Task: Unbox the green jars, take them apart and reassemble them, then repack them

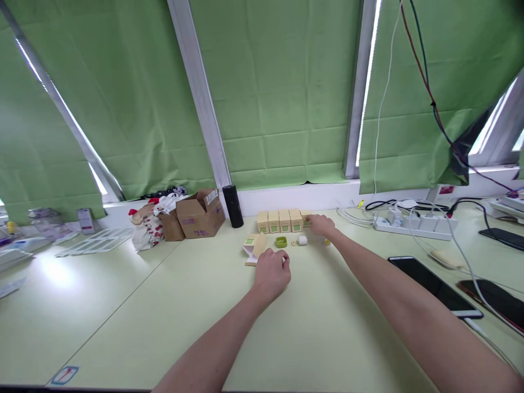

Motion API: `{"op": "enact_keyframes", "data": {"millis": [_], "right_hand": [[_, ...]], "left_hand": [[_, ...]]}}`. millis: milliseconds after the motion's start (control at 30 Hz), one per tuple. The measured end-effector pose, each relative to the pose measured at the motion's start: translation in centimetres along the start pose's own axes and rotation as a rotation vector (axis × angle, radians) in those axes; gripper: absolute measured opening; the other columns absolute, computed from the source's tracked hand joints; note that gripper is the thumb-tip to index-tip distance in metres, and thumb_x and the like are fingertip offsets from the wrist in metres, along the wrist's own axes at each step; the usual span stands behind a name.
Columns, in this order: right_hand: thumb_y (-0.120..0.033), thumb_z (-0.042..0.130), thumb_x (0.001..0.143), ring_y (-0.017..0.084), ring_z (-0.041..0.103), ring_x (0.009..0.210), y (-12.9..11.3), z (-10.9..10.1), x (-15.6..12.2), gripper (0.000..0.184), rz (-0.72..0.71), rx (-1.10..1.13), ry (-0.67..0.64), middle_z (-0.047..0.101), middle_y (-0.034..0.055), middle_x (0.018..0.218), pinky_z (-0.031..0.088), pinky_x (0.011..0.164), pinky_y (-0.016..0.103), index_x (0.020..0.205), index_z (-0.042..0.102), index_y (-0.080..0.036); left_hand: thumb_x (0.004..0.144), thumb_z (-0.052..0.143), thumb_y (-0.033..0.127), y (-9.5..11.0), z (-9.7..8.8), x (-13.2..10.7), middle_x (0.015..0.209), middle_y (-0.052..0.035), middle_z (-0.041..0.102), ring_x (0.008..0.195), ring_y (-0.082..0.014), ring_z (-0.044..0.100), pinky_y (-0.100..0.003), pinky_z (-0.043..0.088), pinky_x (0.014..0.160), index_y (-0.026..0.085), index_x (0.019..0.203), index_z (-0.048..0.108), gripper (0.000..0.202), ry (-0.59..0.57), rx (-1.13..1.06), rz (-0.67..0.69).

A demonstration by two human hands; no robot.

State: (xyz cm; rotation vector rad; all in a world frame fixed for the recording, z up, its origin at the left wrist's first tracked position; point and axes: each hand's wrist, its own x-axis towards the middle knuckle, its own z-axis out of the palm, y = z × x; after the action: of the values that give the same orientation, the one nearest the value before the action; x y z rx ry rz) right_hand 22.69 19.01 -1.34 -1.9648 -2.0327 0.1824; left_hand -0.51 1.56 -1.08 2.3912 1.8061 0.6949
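Note:
Several small tan boxes (285,220) with green-marked fronts stand side by side in a row near the wall. At the row's right end, my right hand (322,225) has its fingers closed on the rightmost small box (305,216). My left hand (273,274) rests nearer to me with fingers curled in; whatever may be inside them is hidden. Just beyond it lies an opened small box (254,246), tilted, its white inside showing. Between the hands and the row sit a green square dish (281,242), a small white cylinder-like piece (302,240) and a tiny yellowish piece (293,243).
A cardboard box (201,214), a printed cloth bag (146,226) and a black cylinder (233,206) stand at the back left. On the right are a white power strip (415,225) with cables, a tablet-like device (434,284) and a dark phone-like device (497,300).

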Motion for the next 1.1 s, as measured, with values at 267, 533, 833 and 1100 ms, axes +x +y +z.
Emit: {"op": "enact_keyframes", "data": {"millis": [267, 533, 833, 1100], "right_hand": [[-0.035, 0.066, 0.101, 0.026, 0.065, 0.117, -0.6, -0.1, 0.8, 0.033, 0.028, -0.036, -0.002, 0.065, 0.0114, 0.133, 0.057, 0.099, 0.048, 0.13, 0.064, -0.02], [-0.023, 0.065, 0.098, 0.03, 0.064, 0.118, -0.5, -1.2, -0.2, 0.029, 0.025, -0.01, 0.045, 0.07, 0.0131, 0.123, 0.053, 0.099, 0.049, 0.127, 0.065, -0.022], [-0.01, 0.049, 0.095, 0.03, 0.055, 0.123, -2.0, -2.5, -6.1, 0.033, -0.043, 0.085, 0.312, 0.067, 0.0137, 0.131, 0.042, 0.093, 0.038, 0.124, 0.061, -0.021], [-0.025, 0.055, 0.097, 0.024, 0.068, 0.093, -4.6, -0.1, -14.4, 0.02, -0.113, 0.184, 0.005, 0.076, 0.006, 0.104, 0.035, 0.067, 0.029, 0.116, 0.059, -0.025]], "left_hand": [[0.095, 0.053, 0.02, -0.1, 0.2, 0.0, 0.082, -0.0091, 0.071, 0.092, -0.0255, 0.066, -0.035, 0.046, 0.078, 0.022, 0.092, 0.076, 0.023, -0.001, -0.004, 0.011], [0.095, 0.054, 0.023, -0.4, 0.6, 0.2, 0.087, -0.0103, 0.071, 0.093, -0.0259, 0.066, -0.035, 0.047, 0.078, 0.022, 0.093, 0.076, 0.022, -0.018, 0.015, 0.006], [0.095, 0.053, 0.018, -0.4, 0.6, 0.5, 0.084, -0.0088, 0.074, 0.103, -0.0286, 0.063, -0.038, 0.045, 0.087, 0.021, 0.098, 0.076, 0.023, -0.018, -0.015, -0.005], [0.093, 0.055, 0.018, -0.7, 0.4, 1.3, 0.111, -0.0117, 0.075, 0.125, -0.0338, 0.049, -0.044, 0.038, 0.102, 0.019, 0.119, 0.065, 0.028, 0.035, 0.028, -0.057]]}}
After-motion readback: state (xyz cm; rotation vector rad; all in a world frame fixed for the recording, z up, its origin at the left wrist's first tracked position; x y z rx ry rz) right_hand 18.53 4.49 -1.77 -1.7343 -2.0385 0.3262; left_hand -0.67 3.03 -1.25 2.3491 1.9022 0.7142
